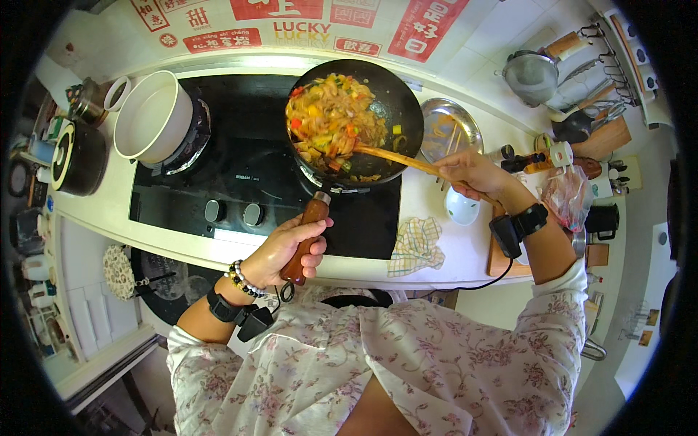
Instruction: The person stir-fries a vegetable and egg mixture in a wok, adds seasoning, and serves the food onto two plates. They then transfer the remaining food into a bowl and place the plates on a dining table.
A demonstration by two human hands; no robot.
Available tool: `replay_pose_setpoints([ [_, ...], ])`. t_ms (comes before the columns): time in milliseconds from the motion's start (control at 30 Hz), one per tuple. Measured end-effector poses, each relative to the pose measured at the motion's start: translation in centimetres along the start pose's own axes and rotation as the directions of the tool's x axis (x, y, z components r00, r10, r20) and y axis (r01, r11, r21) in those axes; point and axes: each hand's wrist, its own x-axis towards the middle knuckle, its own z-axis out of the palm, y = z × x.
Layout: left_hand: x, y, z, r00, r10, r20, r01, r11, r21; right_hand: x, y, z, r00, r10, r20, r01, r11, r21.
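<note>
My left hand (pixel 302 245) grips the brown wooden handle (pixel 310 229) of a dark wok (pixel 406 101), which sits on the right burner of a black glass gas hob (pixel 240 125). Cooked food (pixel 335 117) with red, yellow and green pieces lies mostly in the wok's left half. My right hand (pixel 474 173) holds a wooden spatula or spoon (pixel 398 158) by its shaft; its far end is hidden in the food. Beneath and beyond that hand are a steel plate (pixel 474 122) with orange scraps and chopsticks, and a small white bowl (pixel 462 207).
A white pot (pixel 150 117) stands on the left burner, beside a black cooker (pixel 87 158). A checked cloth (pixel 417 245) lies at the hob's right edge. Bottles (pixel 545 159), a plastic bag (pixel 568 196) and a wooden board (pixel 499 261) are at the right, under hanging utensils and a strainer (pixel 530 76).
</note>
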Motion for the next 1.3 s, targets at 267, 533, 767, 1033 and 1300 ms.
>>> replay_pose_setpoints([
  [267,0.1,0.0,-0.2,1.0,0.008,0.006,-0.008,1.0,0.0,-3.7,-3.4,-1.1,0.972,-0.012,-0.236,-0.045,0.972,-0.233],
  [533,0.2,-0.1,-0.3,1.0,0.007,0.004,-0.007,1.0,0.003,-5.6,-9.7,-1.0,0.641,-0.767,-0.031,-0.13,-0.068,-0.989],
  [767,0.2,-0.1,-0.1,1.0,0.003,-0.006,-0.003,1.0,0.009,0.6,-9.8,2.0,0.64,-0.767,-0.03,-0.309,-0.222,-0.925],
  [1033,0.1,-0.1,0.0,1.0,0.008,-0.024,-0.008,1.0,0.014,-4.9,-12.0,1.6,0.631,-0.643,0.434,-0.048,-0.591,-0.805],
  [1300,0.3,-0.1,0.1,1.0,0.005,-0.002,-0.005,1.0,0.004,-7.2,-13.9,3.8,0.874,-0.443,0.198,-0.104,-0.569,-0.816],
])
